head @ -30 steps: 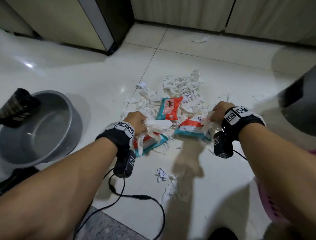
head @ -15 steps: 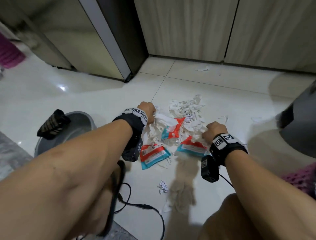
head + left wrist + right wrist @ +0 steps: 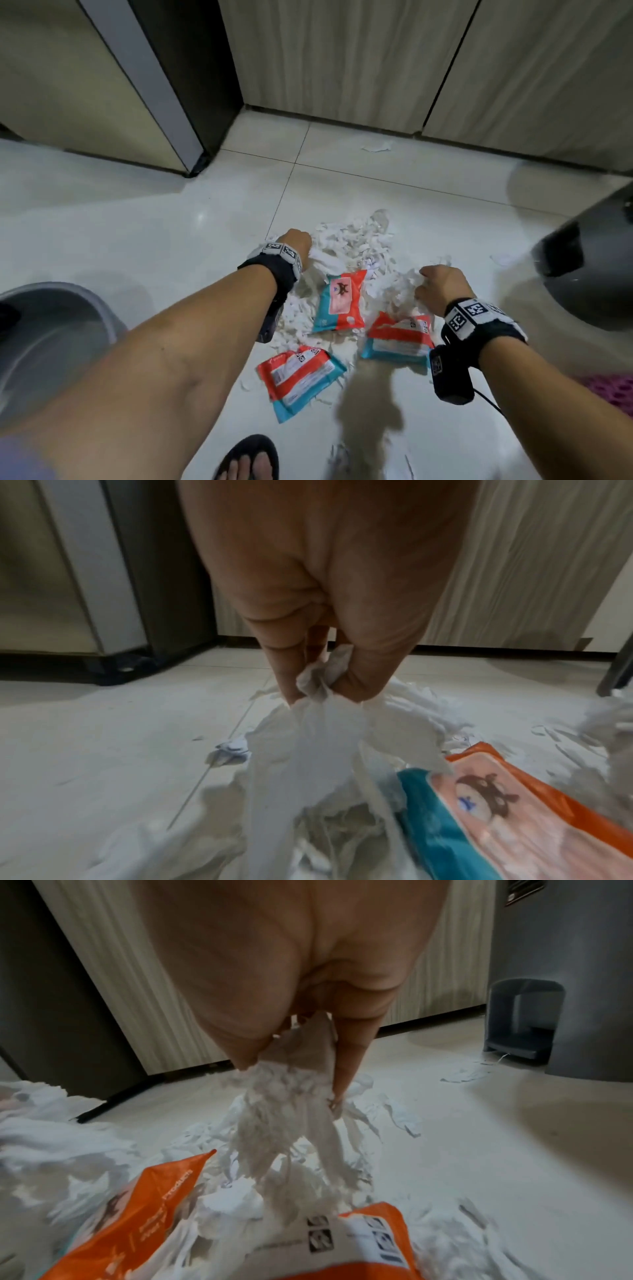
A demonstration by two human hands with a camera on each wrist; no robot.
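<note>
Seen from the head camera, an orange-and-teal wipes packet [image 3: 339, 301] lies flat on the white tiled floor [image 3: 154, 246] in a heap of white tissue shreds [image 3: 356, 240]. The left hand [image 3: 295, 244] is at the wipes packet's far left corner, clenched around a bunch of the shreds. The right hand [image 3: 442, 286] is just right of the wipes packet, its fingers curled into more shreds. A second packet [image 3: 397, 337] lies beside the wipes packet's near right corner, and a third packet [image 3: 299, 380] lies on its near side, closer to the person. A grey basin [image 3: 68, 329] sits well left of the wipes packet and a grey bin [image 3: 589, 274] well right of it. In the left wrist view, the left hand [image 3: 325, 601] pinches crumpled tissue shreds [image 3: 325, 729] between thumb and fingers. They hang down to the heap, and the wipes packet [image 3: 507, 818] is just below and to the right. In the right wrist view, the right hand [image 3: 291, 988] grasps a drooping tuft of tissue shreds [image 3: 287, 1115]. The wipes packet [image 3: 137, 1218] lies lower left of the tuft, and the second packet [image 3: 363, 1242] lies directly beneath it.
</note>
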